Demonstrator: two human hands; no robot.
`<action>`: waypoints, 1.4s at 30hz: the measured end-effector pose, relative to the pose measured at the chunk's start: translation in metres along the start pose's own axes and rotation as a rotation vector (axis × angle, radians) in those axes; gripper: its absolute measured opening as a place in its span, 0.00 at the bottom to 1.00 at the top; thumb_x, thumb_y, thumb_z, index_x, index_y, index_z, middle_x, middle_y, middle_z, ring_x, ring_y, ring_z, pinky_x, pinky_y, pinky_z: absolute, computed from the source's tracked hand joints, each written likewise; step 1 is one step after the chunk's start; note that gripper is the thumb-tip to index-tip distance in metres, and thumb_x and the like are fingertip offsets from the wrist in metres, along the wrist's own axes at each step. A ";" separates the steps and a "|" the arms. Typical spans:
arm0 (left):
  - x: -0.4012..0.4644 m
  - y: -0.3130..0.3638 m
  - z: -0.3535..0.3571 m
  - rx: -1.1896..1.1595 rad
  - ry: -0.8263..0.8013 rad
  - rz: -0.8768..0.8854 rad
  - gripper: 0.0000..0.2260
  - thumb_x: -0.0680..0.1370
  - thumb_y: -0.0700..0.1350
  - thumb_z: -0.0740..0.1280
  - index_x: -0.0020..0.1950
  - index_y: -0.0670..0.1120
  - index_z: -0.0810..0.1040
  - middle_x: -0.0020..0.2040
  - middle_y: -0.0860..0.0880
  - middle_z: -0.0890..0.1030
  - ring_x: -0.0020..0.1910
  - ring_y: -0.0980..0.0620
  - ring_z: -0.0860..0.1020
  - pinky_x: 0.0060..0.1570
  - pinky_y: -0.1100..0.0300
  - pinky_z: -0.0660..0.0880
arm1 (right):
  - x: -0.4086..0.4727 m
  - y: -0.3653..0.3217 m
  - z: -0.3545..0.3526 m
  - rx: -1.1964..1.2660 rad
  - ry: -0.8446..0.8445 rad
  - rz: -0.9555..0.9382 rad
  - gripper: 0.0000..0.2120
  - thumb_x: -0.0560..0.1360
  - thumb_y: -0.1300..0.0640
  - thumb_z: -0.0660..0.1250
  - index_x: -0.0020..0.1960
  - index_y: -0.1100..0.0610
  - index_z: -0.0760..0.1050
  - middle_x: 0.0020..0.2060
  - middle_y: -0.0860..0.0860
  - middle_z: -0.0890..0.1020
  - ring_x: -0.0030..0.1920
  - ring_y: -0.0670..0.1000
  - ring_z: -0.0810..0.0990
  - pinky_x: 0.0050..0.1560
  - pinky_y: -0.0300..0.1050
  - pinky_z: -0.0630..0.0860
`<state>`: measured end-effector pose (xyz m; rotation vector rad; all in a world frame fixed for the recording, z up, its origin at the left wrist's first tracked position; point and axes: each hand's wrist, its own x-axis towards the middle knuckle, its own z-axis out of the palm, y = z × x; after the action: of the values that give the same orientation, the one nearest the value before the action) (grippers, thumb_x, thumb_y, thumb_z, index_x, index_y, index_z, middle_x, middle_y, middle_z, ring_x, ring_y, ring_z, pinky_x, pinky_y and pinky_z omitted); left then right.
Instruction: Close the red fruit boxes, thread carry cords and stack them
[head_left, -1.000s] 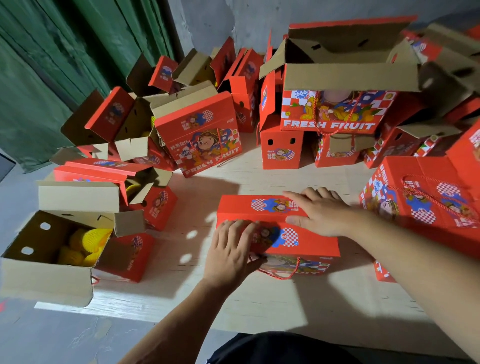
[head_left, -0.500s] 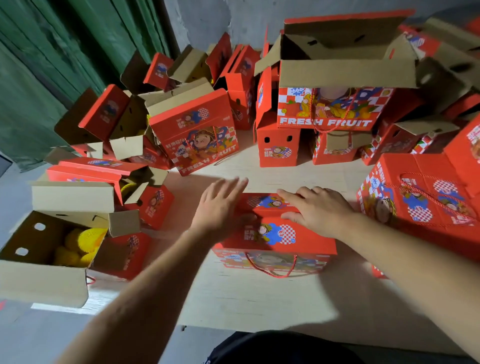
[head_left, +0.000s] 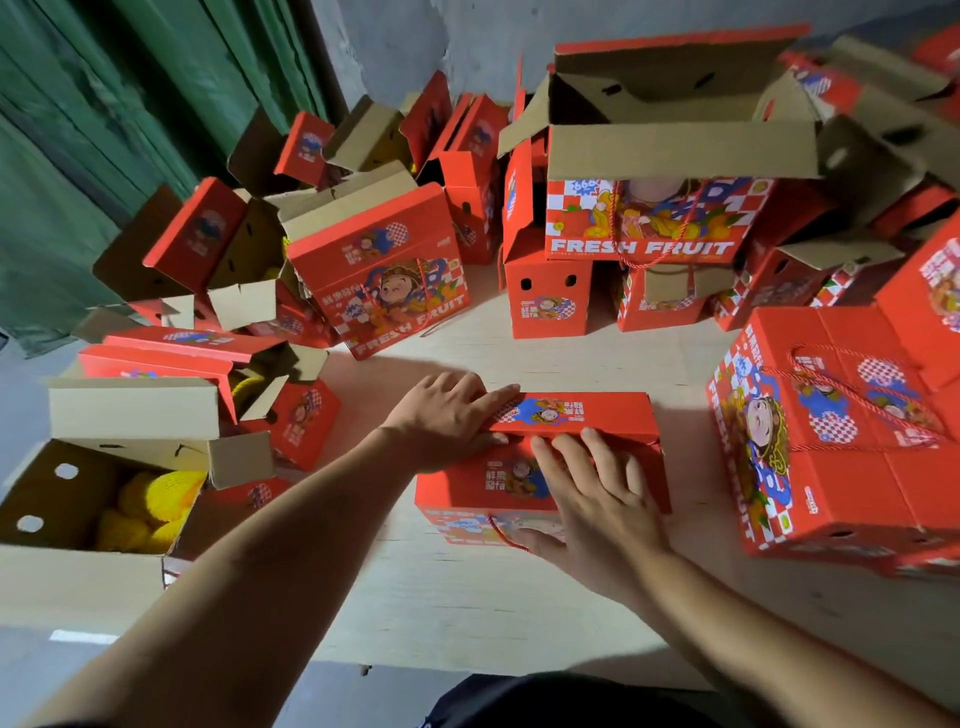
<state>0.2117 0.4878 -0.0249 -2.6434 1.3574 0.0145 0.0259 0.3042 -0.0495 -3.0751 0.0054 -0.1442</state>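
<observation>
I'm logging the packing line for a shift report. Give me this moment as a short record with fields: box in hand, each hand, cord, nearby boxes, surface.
box in hand: red fruit box, top flaps folded down
left hand: flat on the far flap's left end
right hand: fingers spread, pressing the near flap
cord: red cord hangs at the box's front
open box: at left, yellow fruit inside
closed box: at right, corded
surface: pale table

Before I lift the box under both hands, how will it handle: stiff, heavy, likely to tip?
The box is corrugated card, so probably stiff, though its top flaps may spring up once the left hand and right hand release. The open box beside it holds yellow fruit, so expect some weight. It lies low and broad; tipping seems unlikely.
</observation>
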 end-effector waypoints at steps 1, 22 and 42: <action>0.001 -0.001 0.001 0.009 0.004 -0.004 0.41 0.76 0.76 0.35 0.84 0.59 0.56 0.65 0.48 0.76 0.62 0.42 0.76 0.62 0.46 0.74 | 0.000 -0.003 0.000 -0.004 -0.005 0.019 0.45 0.70 0.25 0.64 0.78 0.52 0.69 0.72 0.51 0.74 0.75 0.60 0.70 0.65 0.61 0.68; -0.058 0.119 -0.043 -1.195 -0.494 -0.367 0.36 0.85 0.63 0.57 0.84 0.49 0.43 0.61 0.35 0.80 0.48 0.35 0.85 0.38 0.52 0.83 | 0.035 0.031 -0.033 0.405 -0.090 0.586 0.27 0.82 0.47 0.62 0.80 0.50 0.64 0.75 0.59 0.68 0.73 0.63 0.66 0.71 0.53 0.64; -0.010 0.019 -0.002 -0.801 0.058 -0.640 0.26 0.80 0.70 0.57 0.59 0.49 0.74 0.59 0.44 0.81 0.58 0.38 0.81 0.54 0.47 0.76 | 0.012 0.028 -0.045 0.096 -0.287 0.241 0.58 0.57 0.12 0.56 0.81 0.35 0.45 0.79 0.47 0.50 0.76 0.59 0.57 0.75 0.58 0.57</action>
<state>0.1901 0.4841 -0.0249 -3.6376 0.4834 0.4924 0.0339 0.2735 -0.0057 -2.9381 0.3412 0.2985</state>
